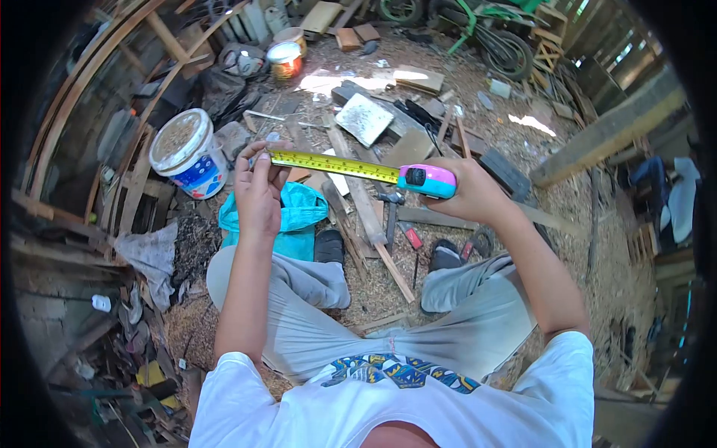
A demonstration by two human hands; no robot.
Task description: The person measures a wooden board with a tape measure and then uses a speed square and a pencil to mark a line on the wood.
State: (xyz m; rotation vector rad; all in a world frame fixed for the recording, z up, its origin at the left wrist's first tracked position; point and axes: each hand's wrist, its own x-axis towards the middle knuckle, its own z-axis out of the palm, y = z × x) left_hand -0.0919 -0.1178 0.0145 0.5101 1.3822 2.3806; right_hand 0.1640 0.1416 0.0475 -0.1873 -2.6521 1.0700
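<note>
Stretched between both hands is a tape measure (427,181) with a pink and turquoise case and a yellow blade (336,163) pulled out. My right hand (472,190) is wrapped around the case. At the blade's free end, my left hand (259,183) pinches the tip between thumb and fingers. Below the blade lie a hammer (391,213), long wooden strips (366,209) and a small red-handled tool (410,235) whose kind I cannot make out. Under my left forearm is a turquoise cloth or bag (297,224).
To the left stands a white bucket (183,153), with a smaller paint can (285,61) farther back. A white speckled block (364,119) rests among wood scraps ahead. A wooden post (609,131) slants at right, and a motorcycle wheel (508,54) shows behind. Wood shavings cover the ground.
</note>
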